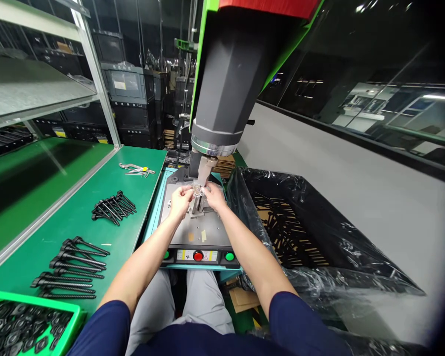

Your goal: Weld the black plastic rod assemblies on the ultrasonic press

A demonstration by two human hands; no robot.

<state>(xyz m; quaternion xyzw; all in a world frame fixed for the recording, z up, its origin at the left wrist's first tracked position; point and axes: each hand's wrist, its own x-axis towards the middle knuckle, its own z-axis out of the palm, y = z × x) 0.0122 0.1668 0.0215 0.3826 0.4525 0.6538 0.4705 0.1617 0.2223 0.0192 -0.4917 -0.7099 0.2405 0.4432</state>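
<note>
Under the tapered metal tip (205,170) of a press-like machine, both of my hands meet over its fixture. Thumb and fingers of my left hand (180,201) pinch one side of a crinkled clear plastic piece (198,190). The other side is pinched by my right hand (215,197), close beside the tip. Just below the plastic stands a small metal fixture (197,210) on the grey base plate (181,232). The fingers partly cover the plastic, so its full shape cannot be made out.
A red button (198,255) sits between two green ones on the front panel. Black ribbed rods (72,267) lie in groups on the green table (122,247), near pliers (137,169). A green bin (74,316) holds black parts. At right, a plastic-lined box (319,207) contains many dark rods.
</note>
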